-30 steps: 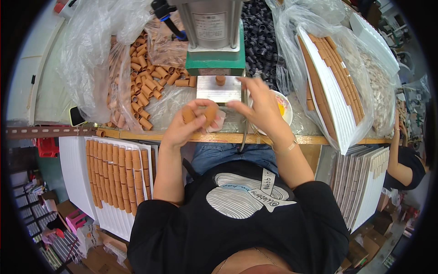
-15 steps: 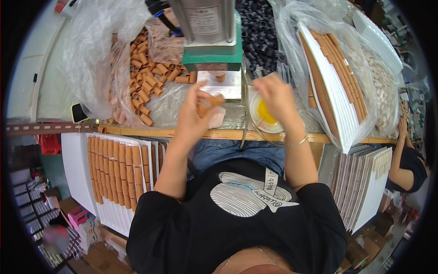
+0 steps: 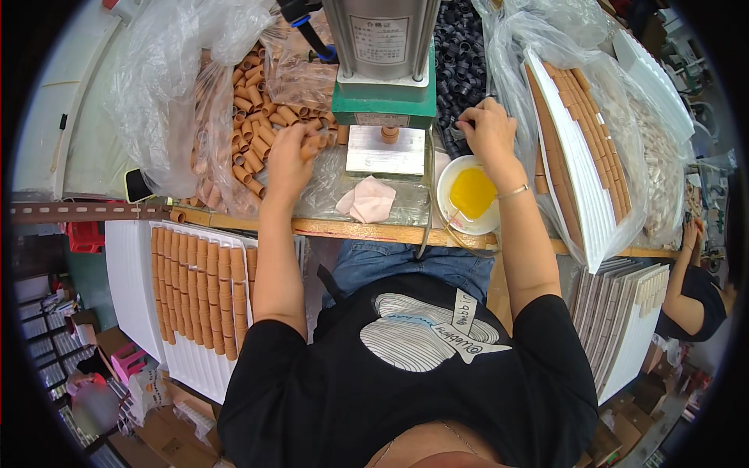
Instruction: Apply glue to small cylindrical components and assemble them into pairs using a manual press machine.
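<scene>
At the right edge of the pile of brown tubes [image 3: 253, 144], my left hand [image 3: 287, 165] has its fingers closed round a slightly blurred brown tube [image 3: 314, 145]. My right hand [image 3: 491, 140] reaches to the heap of black plastic fittings [image 3: 460, 66]. Its thumb and fingers are pinched together beside the fittings, and a dark spot between them is too small to name. Between the hands stands a green press [image 3: 382, 106] with a metal block [image 3: 385, 160] at its foot. A small brown ringed piece [image 3: 389, 135] sits under the press head.
A white bowl of yellow liquid [image 3: 473, 193] stands by my right forearm. A pink cloth [image 3: 368, 200] lies before the press. White trays of brown tubes stand at left [image 3: 199, 292] and right [image 3: 581, 148]. Clear plastic sheeting [image 3: 156, 101] drapes the table. Another person's arm [image 3: 685, 273] shows far right.
My left hand has moved left from before the press to the brown tubes. My right hand has gone from over the yellow bowl forward to the black fittings. The view has shifted slightly.
</scene>
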`<action>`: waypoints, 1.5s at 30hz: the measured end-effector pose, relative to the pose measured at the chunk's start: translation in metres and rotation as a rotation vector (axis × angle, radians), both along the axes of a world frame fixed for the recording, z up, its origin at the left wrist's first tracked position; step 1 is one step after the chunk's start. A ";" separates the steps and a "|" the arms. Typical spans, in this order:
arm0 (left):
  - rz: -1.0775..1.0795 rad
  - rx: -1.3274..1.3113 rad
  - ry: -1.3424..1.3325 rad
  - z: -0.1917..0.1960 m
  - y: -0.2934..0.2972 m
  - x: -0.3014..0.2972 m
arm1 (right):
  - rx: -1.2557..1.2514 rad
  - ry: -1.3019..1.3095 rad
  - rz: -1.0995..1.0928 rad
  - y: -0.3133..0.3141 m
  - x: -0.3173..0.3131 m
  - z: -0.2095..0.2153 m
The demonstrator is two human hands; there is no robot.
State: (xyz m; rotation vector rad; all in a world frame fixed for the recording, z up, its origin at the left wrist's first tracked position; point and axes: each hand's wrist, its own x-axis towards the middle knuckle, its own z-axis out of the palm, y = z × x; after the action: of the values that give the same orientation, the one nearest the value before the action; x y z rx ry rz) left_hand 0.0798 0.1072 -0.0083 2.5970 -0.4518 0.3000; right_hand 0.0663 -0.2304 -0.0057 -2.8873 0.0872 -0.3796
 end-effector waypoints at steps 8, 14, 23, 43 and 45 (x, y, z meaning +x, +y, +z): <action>-0.229 -1.025 0.303 0.016 -0.043 -0.070 | 0.320 -0.114 0.111 -0.007 -0.100 0.021; -0.379 -0.965 0.507 0.012 -0.103 -0.087 | 0.027 -0.147 0.224 0.005 -0.120 0.003; -0.394 -0.772 0.471 0.014 -0.119 -0.090 | 0.738 -0.340 0.389 0.019 -0.112 0.048; -0.195 -0.782 0.337 0.022 -0.099 -0.078 | 0.151 -0.016 -0.614 -0.246 0.020 -0.016; -0.184 -0.752 0.310 0.025 -0.097 -0.077 | 0.112 -0.071 -0.619 -0.241 0.016 -0.017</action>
State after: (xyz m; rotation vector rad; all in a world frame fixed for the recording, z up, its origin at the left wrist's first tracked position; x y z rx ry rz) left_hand 0.0030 0.0099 0.0169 1.8107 -0.3697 -0.0092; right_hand 0.0823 -0.4718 -0.0229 -2.6705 0.9648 -0.5554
